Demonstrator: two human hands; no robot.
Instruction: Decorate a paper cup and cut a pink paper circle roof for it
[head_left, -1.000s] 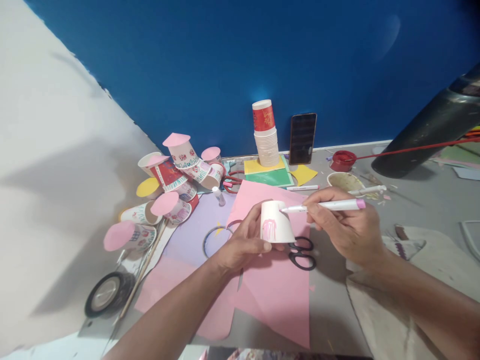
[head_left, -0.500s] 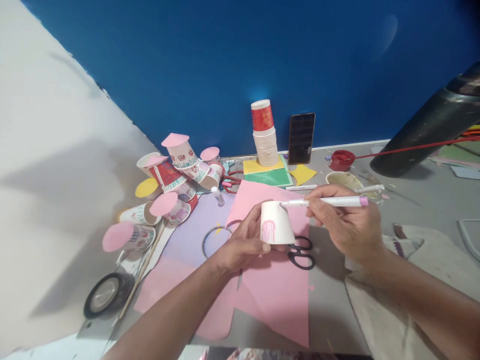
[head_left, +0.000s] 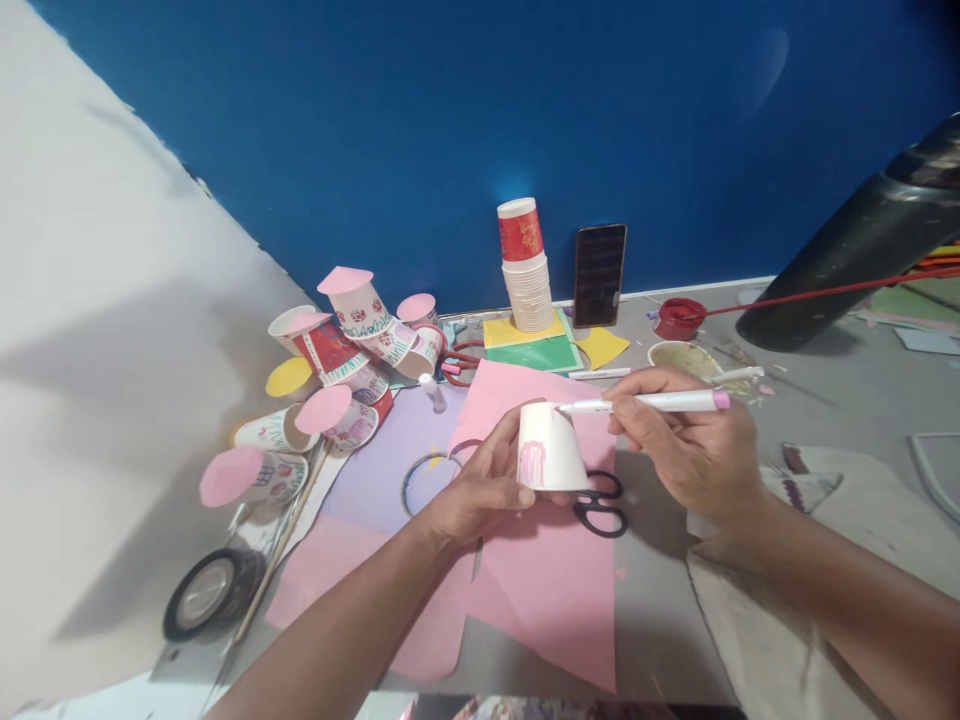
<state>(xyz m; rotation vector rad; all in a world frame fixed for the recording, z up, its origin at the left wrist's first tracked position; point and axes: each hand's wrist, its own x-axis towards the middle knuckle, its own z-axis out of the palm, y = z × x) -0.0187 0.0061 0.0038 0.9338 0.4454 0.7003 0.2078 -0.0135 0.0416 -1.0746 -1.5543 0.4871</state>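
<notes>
Our left grip [head_left: 491,485] is closed around a white paper cup [head_left: 551,448] above the pink paper [head_left: 551,590]; our right grip [head_left: 675,440] pinches a marker [head_left: 652,402], tip at the cup's upper side. Beyond, stacked cups [head_left: 529,290] stand near a phone [head_left: 599,275].

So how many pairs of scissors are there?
2: black-handled scissors beside the held cup, red-handled scissors right of the decorated cups. More may be hidden.

Cup stack [head_left: 530,295] on paper sheets [head_left: 531,352] | phone [head_left: 599,275] right of stack | scissors [head_left: 600,505] before both
</notes>
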